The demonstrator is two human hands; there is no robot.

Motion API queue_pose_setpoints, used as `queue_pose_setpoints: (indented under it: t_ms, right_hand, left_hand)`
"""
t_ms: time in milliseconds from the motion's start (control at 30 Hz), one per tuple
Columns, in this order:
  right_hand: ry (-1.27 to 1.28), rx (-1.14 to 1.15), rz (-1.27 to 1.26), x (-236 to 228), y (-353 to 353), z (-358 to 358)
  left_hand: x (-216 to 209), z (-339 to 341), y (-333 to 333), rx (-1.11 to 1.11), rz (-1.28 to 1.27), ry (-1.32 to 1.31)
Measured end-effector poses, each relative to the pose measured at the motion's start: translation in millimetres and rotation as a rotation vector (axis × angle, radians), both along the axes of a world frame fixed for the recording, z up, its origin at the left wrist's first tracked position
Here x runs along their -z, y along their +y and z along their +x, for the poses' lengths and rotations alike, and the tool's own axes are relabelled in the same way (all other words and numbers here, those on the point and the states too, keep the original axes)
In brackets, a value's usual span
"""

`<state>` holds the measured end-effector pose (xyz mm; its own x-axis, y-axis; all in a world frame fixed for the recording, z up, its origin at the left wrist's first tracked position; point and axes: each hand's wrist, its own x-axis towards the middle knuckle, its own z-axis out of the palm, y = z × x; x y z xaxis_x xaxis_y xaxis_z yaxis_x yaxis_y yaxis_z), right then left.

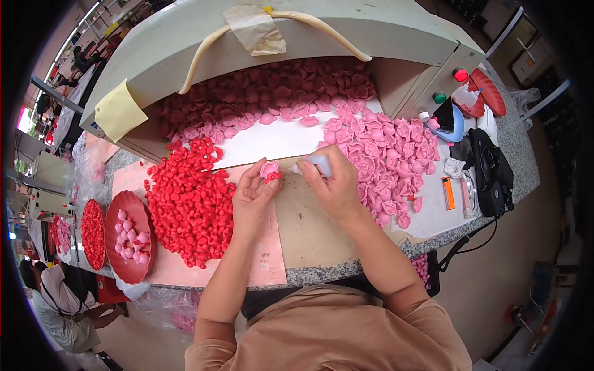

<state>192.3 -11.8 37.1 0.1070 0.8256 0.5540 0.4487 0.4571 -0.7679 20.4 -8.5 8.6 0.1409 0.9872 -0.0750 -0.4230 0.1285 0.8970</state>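
Note:
My left hand (250, 203) pinches a small pink petal cup (268, 168), with a red piece (273, 178) at its lower edge. Whether those two are joined I cannot tell. Closed round a small whitish squeeze bottle (320, 163), my right hand (340, 185) points its thin nozzle leftward, close to the pink cup. A heap of small red pieces (189, 213) spreads beside my left forearm. Beyond my right hand lies a broad pile of pink petal cups (387, 157).
A grey cabinet (179, 37) stands over the bench, more pink cups (266, 86) inside its opening. At left is a red dish (148, 263) of pink balls, beside a tray of red pieces (93, 232). An orange box (448, 193) and black bag (490, 173) lie right.

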Motion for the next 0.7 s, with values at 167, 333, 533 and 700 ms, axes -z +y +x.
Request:
queue_pose_setpoints:
  t_ms: [167, 333, 533, 700]
  right_hand:
    - [0.076, 0.001, -0.063, -2.5, -2.2, -1.4]
    - [0.189, -0.031, -0.034, -9.5, -3.6, -1.4]
    - [0.664, -0.057, -0.214, -7.2, 1.4, 0.9]
    - [0.52, -0.078, -0.218, -2.5, 1.8, 1.6]
  left_hand:
    - [-0.7, -0.9, 0.1, 0.007, 0.013, 0.014]
    - [-0.3, -2.6, 0.9, 0.034, -0.005, 0.003]
    - [-7.0, -6.6, 0.1, 0.146, -0.16, -0.205]
    - [-8.1, -9.5, 2.2, 0.177, -0.201, -0.306]
